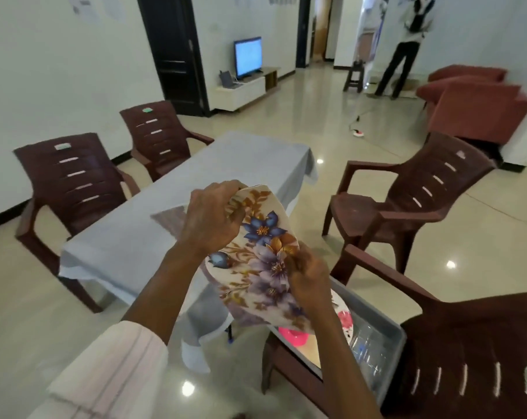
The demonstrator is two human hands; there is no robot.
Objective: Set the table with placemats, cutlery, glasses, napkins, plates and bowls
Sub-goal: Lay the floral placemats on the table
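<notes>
Head view, looking down a long room.

- Far left: two dark brown plastic chairs, the near chair (72, 182) and a second chair (159, 134) beyond it, both along the left side of the table.
- Table (141, 231): low and long, covered by a pale grey cloth that hangs over its edges. No setting is laid on the part in view.
- Left hand (211, 222): raised over the near right end of the table, back of the hand toward the camera. The fingers are curled over the upper edge of the placemat and pinch it. A pale striped sleeve (111, 367) is pushed up the forearm.
- Placemat (265, 258): cream with blue, purple and gold flowers. It is held in the air between both hands, tilted, and clear of the cloth. Layered edges show at the top, but I cannot tell whether it is one mat or several.
- Right hand (309, 278): lower and nearer, with thumb and fingers closed on the mat's lower right edge.
- Grey tray (374, 309): sits on the seat of the nearest chair (467, 343), just below the right hand. It holds a pink bowl (292, 337), a plate with a pink flower print (344, 322) and clear glasses (368, 346), which are blurred.
- Another brown chair (407, 201) stands on the table's right side.
- Background right: a standing person (404, 49) facing a wall, and reddish sofas (473, 98).
</notes>
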